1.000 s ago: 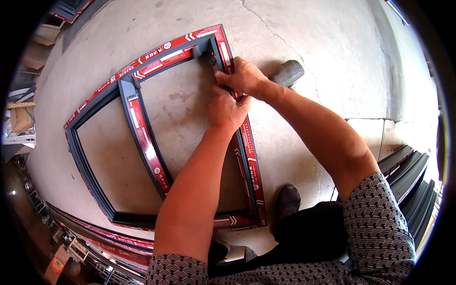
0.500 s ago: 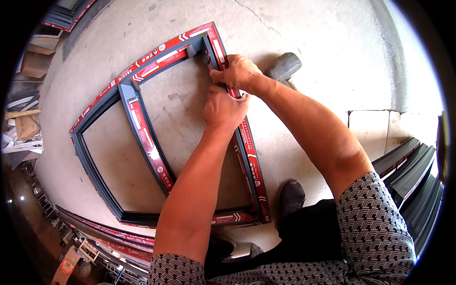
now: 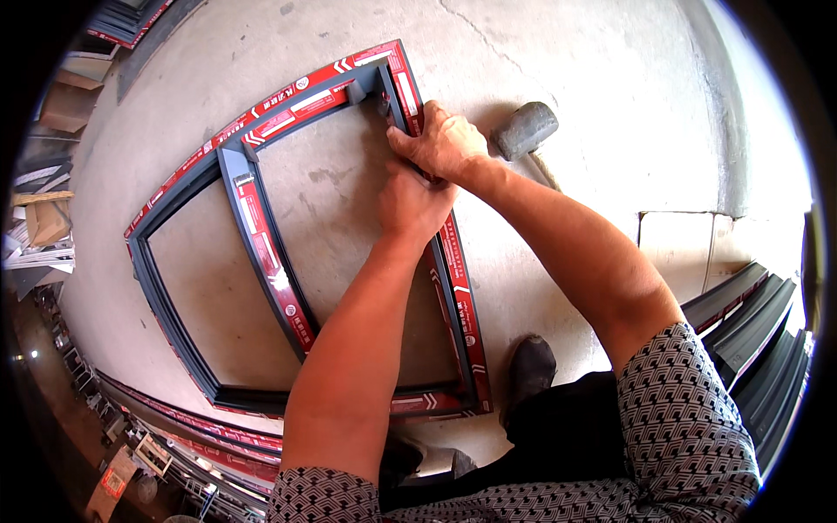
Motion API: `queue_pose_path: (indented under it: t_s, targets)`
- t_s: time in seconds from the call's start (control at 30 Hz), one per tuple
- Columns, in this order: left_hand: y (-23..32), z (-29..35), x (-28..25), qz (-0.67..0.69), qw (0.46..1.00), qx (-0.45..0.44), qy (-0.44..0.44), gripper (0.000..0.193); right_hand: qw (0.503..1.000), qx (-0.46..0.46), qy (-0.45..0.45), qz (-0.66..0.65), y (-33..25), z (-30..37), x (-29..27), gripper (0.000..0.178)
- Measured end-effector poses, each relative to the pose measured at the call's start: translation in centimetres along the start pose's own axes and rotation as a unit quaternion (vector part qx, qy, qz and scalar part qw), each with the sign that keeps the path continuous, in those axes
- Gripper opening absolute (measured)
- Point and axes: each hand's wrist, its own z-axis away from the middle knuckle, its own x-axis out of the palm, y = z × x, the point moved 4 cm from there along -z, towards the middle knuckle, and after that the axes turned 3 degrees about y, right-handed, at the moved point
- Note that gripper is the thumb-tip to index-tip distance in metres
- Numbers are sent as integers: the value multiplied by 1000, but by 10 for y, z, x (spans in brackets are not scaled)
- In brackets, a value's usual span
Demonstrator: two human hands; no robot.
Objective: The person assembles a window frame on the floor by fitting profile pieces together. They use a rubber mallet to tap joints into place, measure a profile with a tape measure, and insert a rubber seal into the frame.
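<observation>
A dark grey window frame (image 3: 255,218) covered in red printed film lies on the concrete floor, split by a crossbar. My right hand (image 3: 449,144) is closed over the upper part of its right-hand bar, thumb reaching to the inner side. Just below and touching it, my left hand (image 3: 414,199) is closed on the same bar; its fingertips are hidden. A small part may sit between the hands, but they cover it. To the right of my right hand, a mallet (image 3: 526,131) with a dark grey head and pale handle rests on the floor, partly behind my forearm.
Dark profiles (image 3: 754,327) are stacked at the right edge. More red-filmed bars (image 3: 187,431) lie at the lower left. Cardboard boxes (image 3: 68,105) and offcuts line the left side. My shoe (image 3: 532,366) stands close to the frame's lower right corner.
My right hand has shifted slightly, with its fingers rolled further over the bar. More of the mallet's handle shows beside my forearm. My left hand stays on the bar.
</observation>
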Motion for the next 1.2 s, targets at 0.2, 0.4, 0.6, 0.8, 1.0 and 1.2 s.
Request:
queue_pose_path:
  t_s: [0.2, 0.4, 0.6, 0.8, 1.0, 1.2]
  targets:
    - [-5, -2, 6, 41, 997, 63, 3, 68, 1000, -15, 10, 25, -1, 4, -1, 76]
    - [-16, -6, 21, -8, 995, 21, 99, 64, 999, -34, 30, 29, 0, 2, 2, 76]
    - [-18, -7, 20, -55, 992, 69, 91, 73, 997, -62, 30, 28, 5, 1, 16, 75]
    - [-2, 0, 17, -50, 996, -7, 72, 83, 996, -68, 54, 23, 5, -3, 12, 71]
    - [-11, 3, 15, 6, 996, -51, 72, 86, 980, -130, 143, 54, -21, 2, 0, 71]
    - [-21, -4, 24, -27, 998, 64, 10, 61, 783, -587, 168, 115, -76, 3, 11, 30]
